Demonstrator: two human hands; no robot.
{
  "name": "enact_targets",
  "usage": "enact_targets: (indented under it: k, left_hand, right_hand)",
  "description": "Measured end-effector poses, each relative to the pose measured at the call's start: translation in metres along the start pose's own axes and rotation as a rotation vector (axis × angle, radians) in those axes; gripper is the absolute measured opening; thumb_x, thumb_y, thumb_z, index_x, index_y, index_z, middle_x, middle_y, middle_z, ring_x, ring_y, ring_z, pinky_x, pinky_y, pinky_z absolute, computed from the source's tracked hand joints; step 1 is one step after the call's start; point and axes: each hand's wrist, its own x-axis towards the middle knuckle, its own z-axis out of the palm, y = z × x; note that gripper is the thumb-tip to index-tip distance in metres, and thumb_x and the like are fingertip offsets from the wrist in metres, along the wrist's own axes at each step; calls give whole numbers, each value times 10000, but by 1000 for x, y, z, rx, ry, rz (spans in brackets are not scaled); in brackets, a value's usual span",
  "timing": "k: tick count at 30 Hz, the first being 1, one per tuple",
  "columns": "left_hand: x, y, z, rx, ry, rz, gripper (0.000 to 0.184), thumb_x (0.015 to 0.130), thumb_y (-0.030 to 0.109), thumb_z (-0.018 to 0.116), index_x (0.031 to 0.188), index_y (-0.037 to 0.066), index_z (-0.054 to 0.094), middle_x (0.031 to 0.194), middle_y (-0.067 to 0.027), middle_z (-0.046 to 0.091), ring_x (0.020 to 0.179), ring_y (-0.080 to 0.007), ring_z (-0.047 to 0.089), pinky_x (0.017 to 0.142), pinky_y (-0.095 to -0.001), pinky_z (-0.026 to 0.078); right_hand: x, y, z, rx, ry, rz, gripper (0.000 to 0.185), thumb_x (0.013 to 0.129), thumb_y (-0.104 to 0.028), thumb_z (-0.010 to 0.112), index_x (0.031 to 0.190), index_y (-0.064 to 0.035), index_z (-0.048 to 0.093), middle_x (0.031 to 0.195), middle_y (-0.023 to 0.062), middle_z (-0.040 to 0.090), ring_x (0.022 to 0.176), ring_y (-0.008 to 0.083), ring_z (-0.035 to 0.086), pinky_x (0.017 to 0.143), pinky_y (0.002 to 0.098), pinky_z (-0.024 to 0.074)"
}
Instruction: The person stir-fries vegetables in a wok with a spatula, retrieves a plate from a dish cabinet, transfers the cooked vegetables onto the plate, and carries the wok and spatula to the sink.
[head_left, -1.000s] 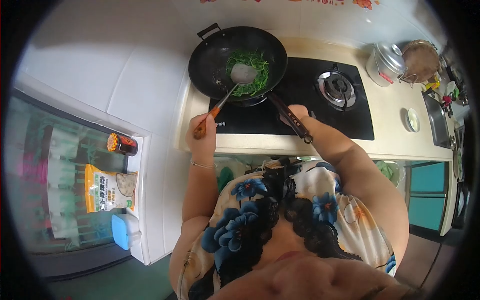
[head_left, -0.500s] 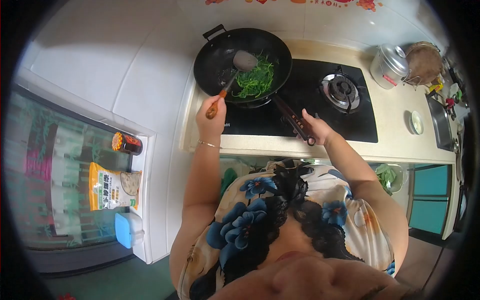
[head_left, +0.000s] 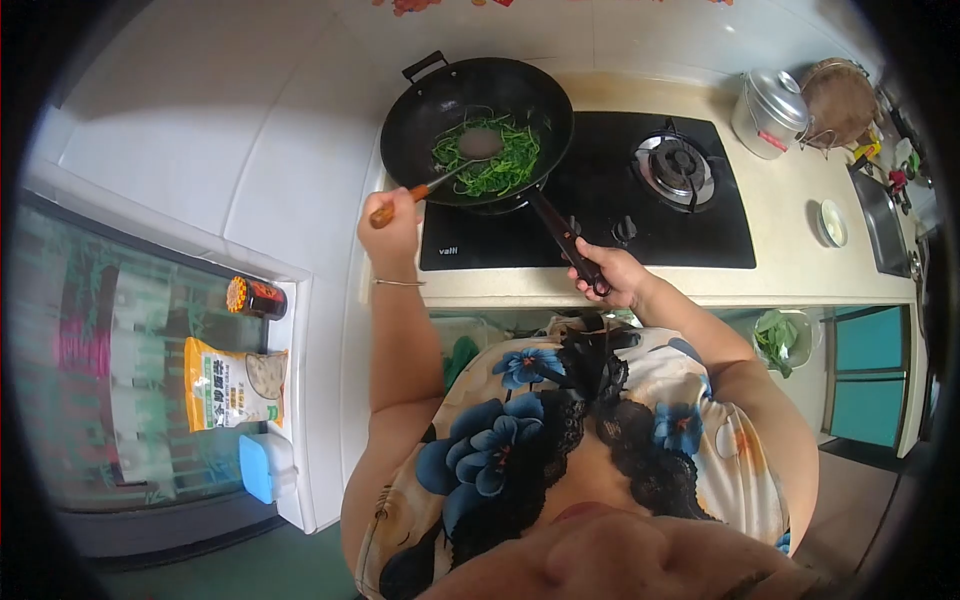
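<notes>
My left hand (head_left: 392, 235) is closed round the orange-brown handle of a spatula (head_left: 425, 190). The spatula's round metal head rests over the leafy greens (head_left: 510, 165) inside a black wok (head_left: 420, 105). This wok sits on the left side of a black gas stove (head_left: 490, 250), tilted a little. Its long dark handle (head_left: 562, 232) points toward the front edge, and my right hand (head_left: 612, 275) grips the end, thumb on top and fingers partly hidden beneath.
A second burner (head_left: 678, 172) is right of the wok. Beyond are a lidded metal pot (head_left: 770, 115), a round brown board (head_left: 838, 103), a small bowl (head_left: 831, 223) and a sink (head_left: 880, 220). On the left ledge stand a jar (head_left: 257, 297), a food bag (head_left: 235, 385) and a blue-lidded box (head_left: 265, 468).
The spatula head has come down onto the greens, which lie more spread out. My left hand has moved left. My right hand, looser on the handle before, has closed round its end.
</notes>
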Motion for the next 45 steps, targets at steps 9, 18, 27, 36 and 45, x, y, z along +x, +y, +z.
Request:
enact_targets:
  k: [9, 18, 27, 36, 45]
  left_hand:
    - [-45, 27, -41, 69, -27, 135, 147, 819, 131, 607, 815, -11, 568, 671, -77, 598, 558, -114, 587, 506, -230, 480]
    - [-26, -15, -18, 65, -56, 43, 181, 839, 154, 593, 859, -22, 556, 717, -89, 606, 584, -122, 598, 562, -232, 503]
    - [-36, -20, -16, 62, 2, -7, 173, 843, 144, 581, 881, -25, 568, 772, -105, 621, 611, -146, 624, 565, -237, 504]
    - [-23, 4, -46, -87, -146, -133, 154, 835, 132, 590, 880, -14, 569, 728, -108, 613, 601, -134, 618, 546, -230, 504]
    - [-10, -7, -34, 234, -110, 232, 99, 791, 109, 644, 800, 18, 607, 666, -34, 582, 609, -83, 523, 587, -222, 436]
  right_hand:
    - [-17, 1, -4, -29, 4, 15, 311, 915, -369, 501, 1028, -80, 519, 838, 76, 627, 594, 127, 576, 446, 218, 463]
    - [-12, -1, -11, -40, -17, 33, 310, 921, -362, 489, 1045, -79, 511, 864, 94, 630, 633, 146, 585, 432, 218, 430]
    - [-18, 3, -17, 10, -70, -6, 328, 911, -356, 509, 1053, -61, 509, 864, 105, 637, 637, 142, 624, 417, 201, 473]
    - [-22, 2, -12, 13, -54, 3, 303, 919, -339, 502, 1040, -61, 501, 866, 104, 638, 634, 140, 623, 412, 201, 462]
    - [-25, 7, -14, 20, -67, 7, 261, 922, -313, 505, 1007, -67, 493, 871, 94, 630, 621, 143, 622, 422, 200, 460]
